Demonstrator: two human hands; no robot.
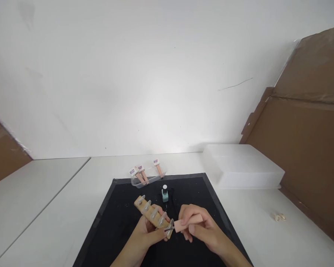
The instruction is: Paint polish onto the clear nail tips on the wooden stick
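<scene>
Head view: pink handle (188, 223) between the right hand's fingers (191, 229).

A hand could pass over the left side of the black mat (107, 222) and the white tabletop (64, 222) beside it. Ahead, the wooden strip (151, 214) and upright bottle (165, 195) stand in the way, then the clear tray (156, 179) and white wall (156, 74). At far right, the white box (247, 176) and brown cardboard (308, 144) block passage; pale rings (277, 218) lie nearer

Head-worn view looks forward and down over the worktop.
</scene>
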